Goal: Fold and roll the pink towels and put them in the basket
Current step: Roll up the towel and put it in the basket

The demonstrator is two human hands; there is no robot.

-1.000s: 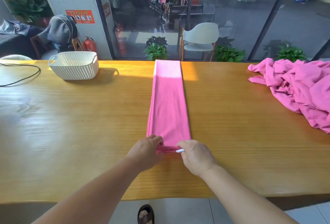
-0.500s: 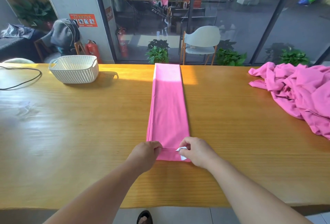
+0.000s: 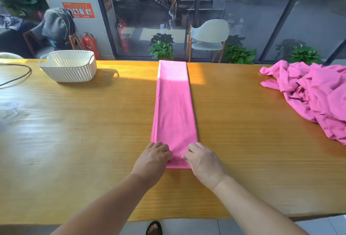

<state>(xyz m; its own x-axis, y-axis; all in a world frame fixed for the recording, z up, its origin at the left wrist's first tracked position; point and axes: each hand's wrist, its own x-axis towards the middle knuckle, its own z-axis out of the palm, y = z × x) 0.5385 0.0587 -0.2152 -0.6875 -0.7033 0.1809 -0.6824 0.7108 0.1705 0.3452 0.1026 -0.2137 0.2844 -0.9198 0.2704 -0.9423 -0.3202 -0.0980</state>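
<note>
Both arms reach forward; the left hand (image 3: 152, 157) and right hand (image 3: 203, 160) curl their fingers over the near end of the folded pink towel (image 3: 175, 111), pinching it. The strip lies mid-table (image 3: 74, 141), its long axis running straight away toward the window. The white basket (image 3: 68, 66) sits far left, the heap of pink towels (image 3: 314, 94) far right.

arms (image 3: 119, 197): bare, no sleeves | foot (image 3: 153, 228): dark open-toed sandal

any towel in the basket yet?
No, the white basket holds no pink towel; the folded towel and the crumpled towel pile both lie on the table.
</note>
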